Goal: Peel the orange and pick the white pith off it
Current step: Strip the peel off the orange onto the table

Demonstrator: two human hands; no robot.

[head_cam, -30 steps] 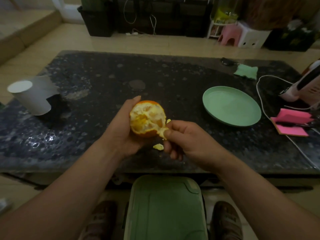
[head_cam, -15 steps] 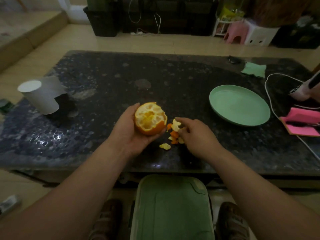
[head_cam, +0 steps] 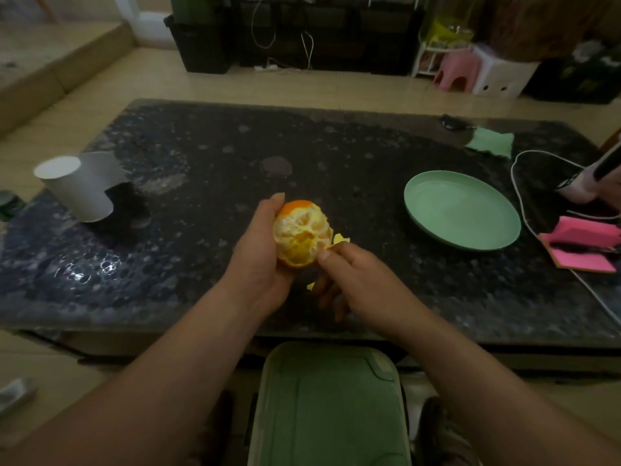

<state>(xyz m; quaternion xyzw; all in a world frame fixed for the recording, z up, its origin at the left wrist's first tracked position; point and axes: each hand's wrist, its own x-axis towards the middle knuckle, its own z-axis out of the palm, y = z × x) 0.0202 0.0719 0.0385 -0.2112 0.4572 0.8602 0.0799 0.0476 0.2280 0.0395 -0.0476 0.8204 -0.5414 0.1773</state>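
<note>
Our left hand (head_cam: 258, 264) curls round the half-peeled round orange (head_cam: 300, 233). Our right hand (head_cam: 356, 280) pinches a pale peel flap (head_cam: 339, 239) at its lower-right edge, above the dark speckled stone table (head_cam: 201, 163).

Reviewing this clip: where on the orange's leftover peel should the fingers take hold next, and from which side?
Judging by the frame, take the torn edge of the peel curving under the orange, coming in from the lower right. The left hand cups the left side and back, so only the right is free, and the right hand seems to pinch there.
</note>
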